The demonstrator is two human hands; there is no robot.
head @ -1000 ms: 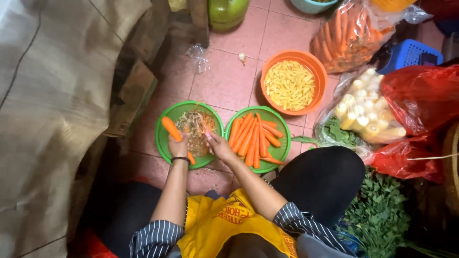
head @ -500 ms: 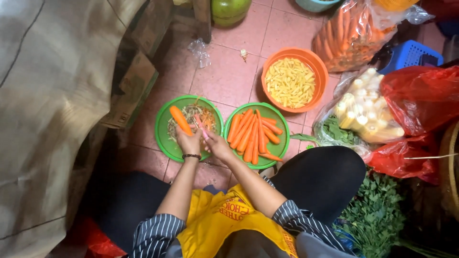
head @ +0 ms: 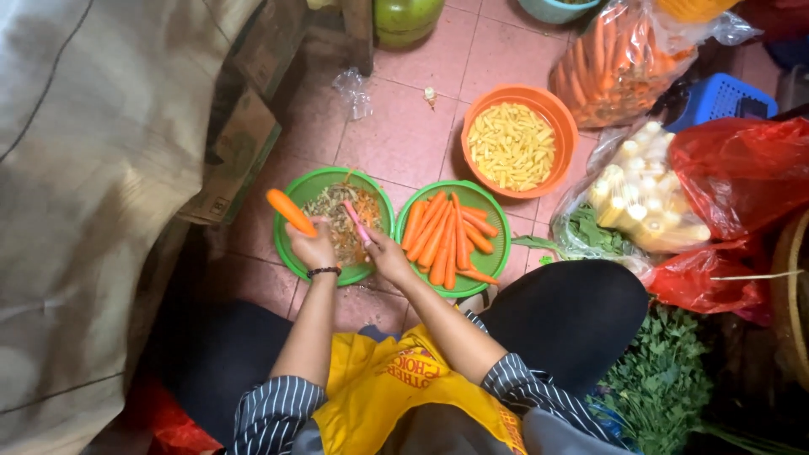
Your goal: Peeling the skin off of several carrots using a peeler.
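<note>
Bare pink tiled floor (head: pixel 421 126) lay open beyond the bowls, hemmed by a cardboard box (head: pixel 240 143) at one side and bags (head: pixel 733 168) at the other. The orange bowl (head: pixel 556 118) sat beyond the two touching green bowls (head: pixel 493 211). Over the peelings bowl, the left hand (head: pixel 313 246) gripped a carrot (head: pixel 291 211), lifted higher than before; the right hand (head: pixel 388 253) was closed on a pink peeler (head: pixel 356 221).

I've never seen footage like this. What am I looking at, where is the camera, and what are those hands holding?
No machine here: a person wears a camera on the head, looking down at their own two bare hands above a pink tiled floor. The left hand holds a peeled orange carrot; the right hand holds a slim pink-handled peeler. Below them sits a green plastic bowl of peelings, beside a green plastic bowl of peeled carrots. Farther off stands an orange bowl of pale yellow pieces.
</note>
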